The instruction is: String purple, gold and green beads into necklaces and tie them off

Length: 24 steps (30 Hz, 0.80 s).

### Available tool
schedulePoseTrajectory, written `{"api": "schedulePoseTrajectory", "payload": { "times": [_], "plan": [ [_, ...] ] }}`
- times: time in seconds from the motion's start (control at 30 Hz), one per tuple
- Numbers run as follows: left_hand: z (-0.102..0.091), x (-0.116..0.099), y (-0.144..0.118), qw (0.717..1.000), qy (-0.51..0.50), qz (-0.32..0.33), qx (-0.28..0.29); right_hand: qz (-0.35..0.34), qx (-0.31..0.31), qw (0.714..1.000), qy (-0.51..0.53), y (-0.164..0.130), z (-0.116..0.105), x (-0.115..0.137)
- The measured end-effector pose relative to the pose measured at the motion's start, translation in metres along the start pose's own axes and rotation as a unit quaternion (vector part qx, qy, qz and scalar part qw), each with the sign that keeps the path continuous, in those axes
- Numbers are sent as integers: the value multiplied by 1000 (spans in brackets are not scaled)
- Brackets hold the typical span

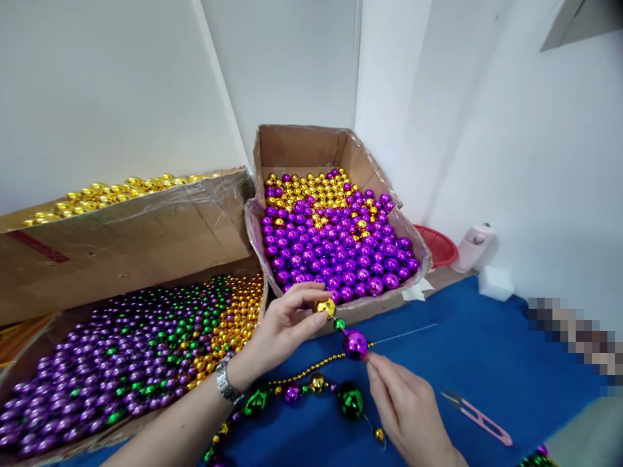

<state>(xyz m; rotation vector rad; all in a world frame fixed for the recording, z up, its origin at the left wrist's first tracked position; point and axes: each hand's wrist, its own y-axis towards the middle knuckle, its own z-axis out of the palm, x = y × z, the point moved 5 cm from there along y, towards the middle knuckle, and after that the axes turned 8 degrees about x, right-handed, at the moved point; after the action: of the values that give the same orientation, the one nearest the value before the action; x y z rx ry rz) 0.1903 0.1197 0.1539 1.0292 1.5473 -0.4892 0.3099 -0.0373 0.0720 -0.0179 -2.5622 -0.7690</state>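
Left hand pinched gold bead; right hand fingertips gripped thread below purple bead, frame centre. Part-strung bead strand lay on blue tabletop. Stringing seemingly midway; bead boxes full.

The gold bead pinched in the left hand and the purple bead at the right hand have a glossy, mirror-like metallic coating. The large green bead shines the same way. The boxes are matt brown cardboard, one wrapped in shiny clear tape. The table cover looks like matt blue cloth. The wristwatch band is polished metal. The thread snips have pale pink plastic handles.
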Motion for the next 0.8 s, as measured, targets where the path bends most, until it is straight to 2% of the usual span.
{"api": "schedulePoseTrajectory", "payload": {
  "times": [0.13, 0.23, 0.43, 0.63, 0.8],
  "plan": [
    [9, 19, -6, 988, -140, -66, -1, 26, 15, 998, 47, 2, 3, 3],
    [11, 28, -10, 974, -214, -75, -12, 14, 6, 998, 53, 0, 3, 3],
    [9, 29, -18, 975, -209, -72, -22, -13, -10, 999, 32, -6, 4, 1],
    [6, 27, -26, 984, -163, -72, -28, -37, -12, 999, -28, -8, 8, 4],
    [9, 29, -32, 976, -197, -93, -23, -41, -7, 999, -23, -10, 10, 6]
  ]
}}
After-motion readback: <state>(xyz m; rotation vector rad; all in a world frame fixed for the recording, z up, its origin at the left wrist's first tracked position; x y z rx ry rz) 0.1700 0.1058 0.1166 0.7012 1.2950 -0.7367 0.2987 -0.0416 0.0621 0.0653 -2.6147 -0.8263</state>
